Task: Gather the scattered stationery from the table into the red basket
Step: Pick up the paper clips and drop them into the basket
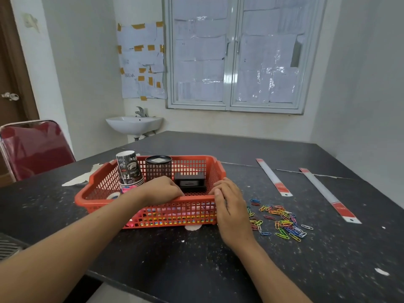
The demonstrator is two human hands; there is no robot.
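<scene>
- The table (196, 259) holds it all.
- The red basket (175, 213) sits near me, part full.
- My left hand (161, 190) grips its near rim; my right hand (229, 206) rests loose on its corner.
- Two rulers (273, 177) lie further right.
- Paper clips (282, 219) lie just beside the basket; I think scooping them comes next.

Plain back room, office or utility sort; exact use unclear. Dark speckled table (196, 259) fills lower frame. White washbasin (134, 125) with tap on wall, centre left. Window (236, 55) upper centre, panes papered over. Taped paper sheets (142, 62) beside it. Red padded chair (35, 147) at left edge, brown door (8, 84) behind.
</scene>
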